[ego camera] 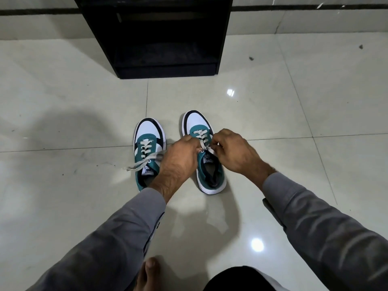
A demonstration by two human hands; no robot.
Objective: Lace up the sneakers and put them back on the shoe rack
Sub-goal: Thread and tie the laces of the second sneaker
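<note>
Head view: left hand (180, 152) and right hand (233, 150) are pinching lace (204, 147) on right sneaker (206, 152), lacing unfinished; next, likely knotting.

Shoe rack (155, 36) cut off at top edge, interior too dark to read; left hand (178, 156) hides left sneaker's (147, 152) inner side; fingers' grip on right sneaker's (204, 156) lace (202, 141) mostly hidden.

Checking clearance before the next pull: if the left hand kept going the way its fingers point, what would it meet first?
Probably the right hand: the left hand points right across the right sneaker's lace, though depth is unclear.
</note>
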